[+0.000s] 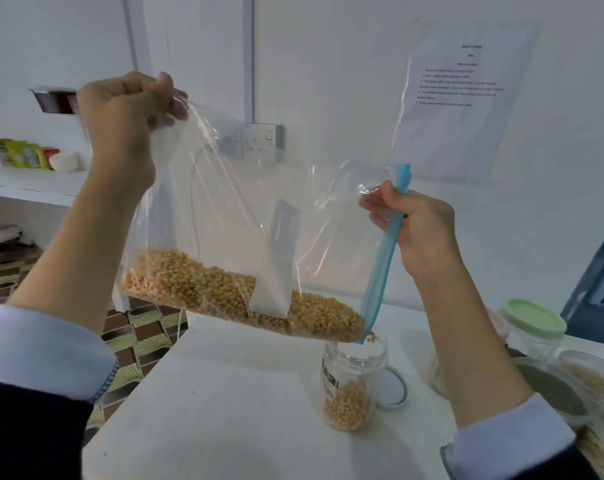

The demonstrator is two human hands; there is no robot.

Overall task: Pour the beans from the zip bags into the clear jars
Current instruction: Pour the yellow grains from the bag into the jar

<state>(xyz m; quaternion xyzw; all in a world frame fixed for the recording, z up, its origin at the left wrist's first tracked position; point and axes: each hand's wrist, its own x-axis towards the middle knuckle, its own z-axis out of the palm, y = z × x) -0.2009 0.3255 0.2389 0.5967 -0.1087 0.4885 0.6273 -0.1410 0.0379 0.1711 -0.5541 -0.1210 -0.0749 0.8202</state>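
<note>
A single head-worn wide-angle camera looks forward and down from close above the white table (224, 393), facing the white wall (328, 64), with both raised forearms near the lens.

A plain indoor workroom set up for a staged task: bare white walls, a printed instruction sheet (460, 98) taped up at far right, a wall socket (259, 140), a white table (224, 393), and patterned floor tiles (134, 327) at left.
</note>
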